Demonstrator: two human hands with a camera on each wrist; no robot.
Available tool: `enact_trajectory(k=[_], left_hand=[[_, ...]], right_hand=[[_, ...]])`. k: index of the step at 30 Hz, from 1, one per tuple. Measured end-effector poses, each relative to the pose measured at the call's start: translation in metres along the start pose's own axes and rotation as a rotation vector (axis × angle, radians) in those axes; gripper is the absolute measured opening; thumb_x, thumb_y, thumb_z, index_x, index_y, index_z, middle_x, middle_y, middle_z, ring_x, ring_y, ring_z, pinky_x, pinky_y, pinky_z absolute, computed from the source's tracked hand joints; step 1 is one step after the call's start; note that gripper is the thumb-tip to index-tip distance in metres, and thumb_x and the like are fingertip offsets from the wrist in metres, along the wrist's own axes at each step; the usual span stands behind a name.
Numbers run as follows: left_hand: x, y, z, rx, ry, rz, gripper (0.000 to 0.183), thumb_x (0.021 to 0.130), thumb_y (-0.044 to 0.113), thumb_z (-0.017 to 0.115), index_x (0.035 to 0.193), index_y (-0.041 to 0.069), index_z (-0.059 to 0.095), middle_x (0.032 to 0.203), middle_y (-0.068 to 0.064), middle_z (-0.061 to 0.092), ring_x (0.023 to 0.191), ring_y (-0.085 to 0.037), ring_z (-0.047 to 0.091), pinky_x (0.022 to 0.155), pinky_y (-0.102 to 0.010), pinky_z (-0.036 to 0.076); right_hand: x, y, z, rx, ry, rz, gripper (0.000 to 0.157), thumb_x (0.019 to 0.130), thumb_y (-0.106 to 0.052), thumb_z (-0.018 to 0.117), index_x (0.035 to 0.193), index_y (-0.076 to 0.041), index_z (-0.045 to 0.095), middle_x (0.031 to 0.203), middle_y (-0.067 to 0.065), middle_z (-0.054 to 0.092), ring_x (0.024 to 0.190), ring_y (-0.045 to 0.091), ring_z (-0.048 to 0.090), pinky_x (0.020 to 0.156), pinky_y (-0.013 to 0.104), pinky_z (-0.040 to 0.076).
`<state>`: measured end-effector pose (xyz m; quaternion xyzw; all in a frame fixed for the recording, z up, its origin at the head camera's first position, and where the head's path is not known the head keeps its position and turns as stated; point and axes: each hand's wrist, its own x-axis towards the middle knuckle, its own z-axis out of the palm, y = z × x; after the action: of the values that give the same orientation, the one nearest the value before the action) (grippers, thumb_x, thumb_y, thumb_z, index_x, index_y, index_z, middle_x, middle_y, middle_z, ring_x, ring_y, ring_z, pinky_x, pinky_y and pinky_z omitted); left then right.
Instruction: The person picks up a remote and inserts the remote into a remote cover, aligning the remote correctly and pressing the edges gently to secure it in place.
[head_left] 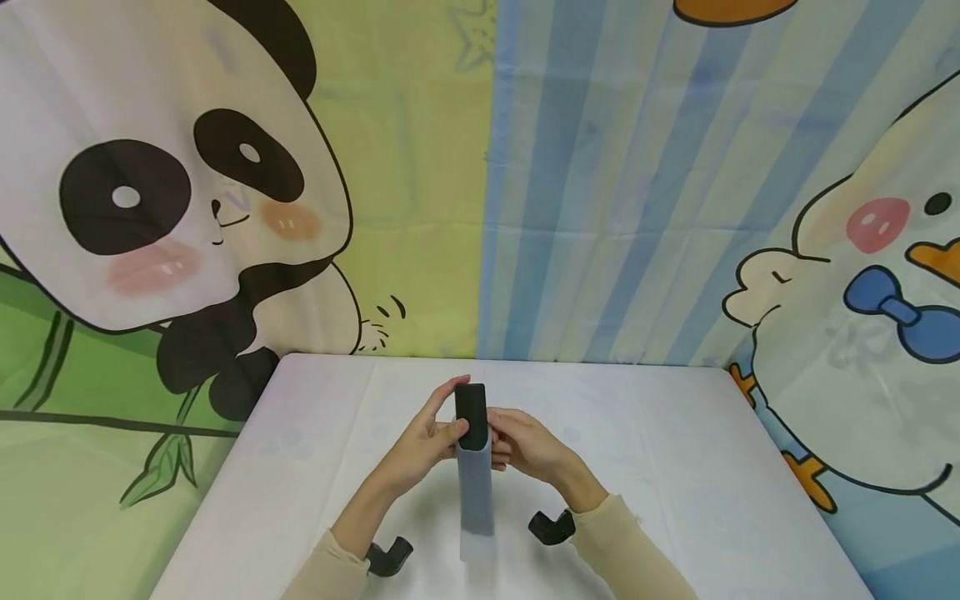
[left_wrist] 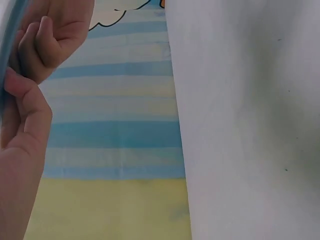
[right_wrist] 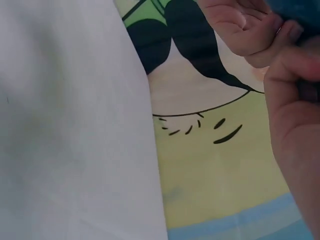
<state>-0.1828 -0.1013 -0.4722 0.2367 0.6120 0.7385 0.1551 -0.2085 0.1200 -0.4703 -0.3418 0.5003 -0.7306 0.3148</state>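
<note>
Above the middle of the table, a slim boxy object [head_left: 474,492] stands end-on in the head view, with a black upper face and a smooth grey-blue lower side. My left hand [head_left: 423,446] grips it from the left, the thumb over the black face's edge and a finger stretched up to its far end. From the right, my right hand [head_left: 532,446] pinches its edge with curled fingers. Only a blue edge of the object [left_wrist: 10,30] shows in the left wrist view. A dark blue corner of the object [right_wrist: 302,10] appears above both hands in the right wrist view.
A white-covered table [head_left: 637,450] lies under the hands. Behind it hangs a printed cloth [head_left: 412,167] with a panda and a duck. Black bent pieces [head_left: 390,557] stick out at both wrists, beside the beige sleeves [head_left: 630,542].
</note>
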Motion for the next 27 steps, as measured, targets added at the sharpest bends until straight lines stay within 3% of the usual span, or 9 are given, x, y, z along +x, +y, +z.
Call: enact_trajectory(k=[3, 6, 9, 12, 18, 22, 24, 27], left_hand=[[-0.001, 0.001, -0.002, -0.013, -0.049, -0.005, 0.061, 0.107, 0.024, 0.052, 0.158, 0.033, 0.020, 0.116, -0.022, 0.068, 0.115, -0.034, 0.063, 0.095, -0.047, 0.051], [0.000, 0.001, -0.003, 0.025, -0.025, -0.027, 0.061, 0.106, 0.023, 0.053, 0.157, 0.033, 0.020, 0.116, -0.020, 0.069, 0.114, -0.033, 0.063, 0.093, -0.046, 0.052], [0.002, 0.000, -0.003, 0.039, 0.014, -0.053, 0.061, 0.106, 0.023, 0.053, 0.156, 0.035, 0.021, 0.116, -0.020, 0.069, 0.111, -0.032, 0.065, 0.091, -0.045, 0.054], [0.001, -0.002, -0.001, 0.023, 0.038, -0.069, 0.062, 0.106, 0.024, 0.054, 0.156, 0.035, 0.019, 0.117, -0.021, 0.068, 0.106, -0.031, 0.066, 0.089, -0.045, 0.054], [0.000, -0.003, 0.005, 0.043, 0.098, -0.068, 0.065, 0.104, 0.029, 0.056, 0.157, 0.034, 0.019, 0.115, -0.021, 0.067, 0.099, -0.026, 0.065, 0.083, -0.042, 0.056], [-0.002, -0.002, 0.007, 0.120, 0.143, -0.066, 0.067, 0.103, 0.030, 0.059, 0.158, 0.034, 0.021, 0.109, -0.017, 0.070, 0.094, -0.024, 0.064, 0.078, -0.040, 0.056], [-0.003, -0.002, 0.006, 0.175, 0.157, -0.066, 0.067, 0.103, 0.030, 0.060, 0.158, 0.035, 0.021, 0.101, -0.012, 0.072, 0.089, -0.021, 0.064, 0.076, -0.037, 0.056], [-0.002, 0.000, 0.004, 0.263, 0.169, -0.040, 0.070, 0.102, 0.029, 0.062, 0.157, 0.040, 0.021, 0.074, -0.005, 0.065, 0.066, -0.017, 0.056, 0.064, -0.030, 0.051]], right_hand=[[0.000, 0.001, 0.000, 0.005, -0.006, 0.015, 0.030, 0.111, -0.029, 0.037, 0.094, -0.011, 0.055, 0.060, -0.004, 0.032, 0.054, 0.014, 0.029, 0.057, 0.026, 0.034], [0.001, 0.001, 0.001, -0.128, 0.130, 0.003, 0.031, 0.109, -0.026, 0.039, 0.089, -0.007, 0.053, 0.058, -0.005, 0.030, 0.052, 0.013, 0.027, 0.055, 0.026, 0.031], [0.004, 0.000, 0.005, -0.205, 0.287, -0.007, 0.036, 0.105, -0.025, 0.042, 0.077, -0.002, 0.043, 0.057, -0.005, 0.028, 0.051, 0.011, 0.025, 0.053, 0.026, 0.027], [0.009, -0.003, 0.010, -0.175, 0.387, -0.031, 0.036, 0.102, -0.018, 0.042, 0.072, 0.000, 0.035, 0.056, -0.006, 0.028, 0.051, 0.010, 0.025, 0.051, 0.025, 0.024], [0.019, -0.017, 0.018, -0.036, 0.542, -0.045, 0.034, 0.100, -0.010, 0.040, 0.066, -0.008, 0.037, 0.052, -0.009, 0.027, 0.046, 0.005, 0.025, 0.048, 0.021, 0.023], [0.026, -0.020, 0.016, 0.026, 0.570, -0.026, 0.035, 0.100, -0.011, 0.043, 0.065, -0.011, 0.040, 0.050, -0.010, 0.027, 0.045, 0.004, 0.025, 0.047, 0.021, 0.023], [0.026, -0.016, 0.015, 0.000, 0.552, -0.011, 0.036, 0.100, -0.011, 0.042, 0.065, -0.011, 0.039, 0.049, -0.009, 0.028, 0.045, 0.005, 0.025, 0.047, 0.021, 0.024], [0.024, -0.009, 0.013, -0.103, 0.501, 0.024, 0.035, 0.101, -0.013, 0.040, 0.066, -0.009, 0.039, 0.051, -0.007, 0.029, 0.046, 0.007, 0.025, 0.048, 0.022, 0.025]])
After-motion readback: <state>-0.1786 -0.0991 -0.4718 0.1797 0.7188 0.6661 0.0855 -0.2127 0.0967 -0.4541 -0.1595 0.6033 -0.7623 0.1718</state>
